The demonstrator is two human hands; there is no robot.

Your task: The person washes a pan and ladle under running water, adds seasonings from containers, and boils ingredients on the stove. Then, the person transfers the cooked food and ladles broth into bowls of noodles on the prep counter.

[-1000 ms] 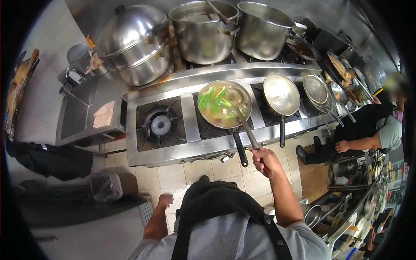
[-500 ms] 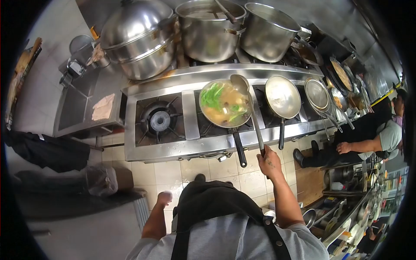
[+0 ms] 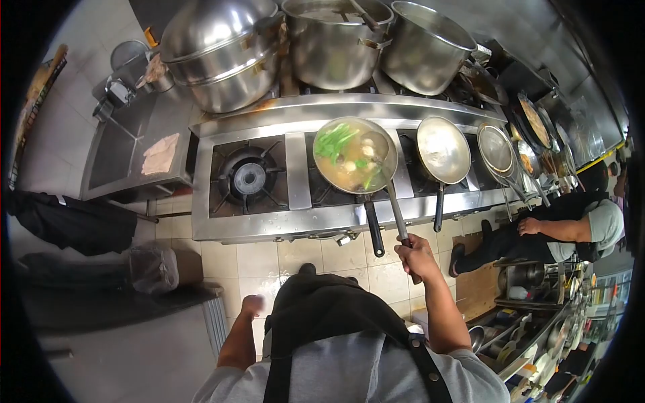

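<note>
My right hand (image 3: 415, 256) is wrapped round the long handle of a ladle (image 3: 398, 215). The ladle's head end dips into the soup at the right side of a frying pan (image 3: 373, 215); its bowl is hidden there. Green leafy vegetables (image 3: 334, 141) float at the pan's left, with pale chunks in the cloudy broth (image 3: 342, 170). The pan sits on a burner, its black handle toward me, untouched by either hand. My left hand (image 3: 253, 305) hangs low beside my apron, away from the stove; it is blurred but looks curled, with nothing visible in it.
A second pan (image 3: 443, 150) and strainers (image 3: 496, 148) stand to the right. Behind are large pots (image 3: 332, 54) and a lidded steamer (image 3: 225, 74). A bare burner (image 3: 248, 178) and a counter with a cloth (image 3: 160, 154) lie left. Another person (image 3: 564, 228) is at the right.
The ladle's bowl, earlier visible at the pan's upper right edge, has gone down into the soup. My right hand has shifted slightly down along with the handle. The view has moved slightly.
</note>
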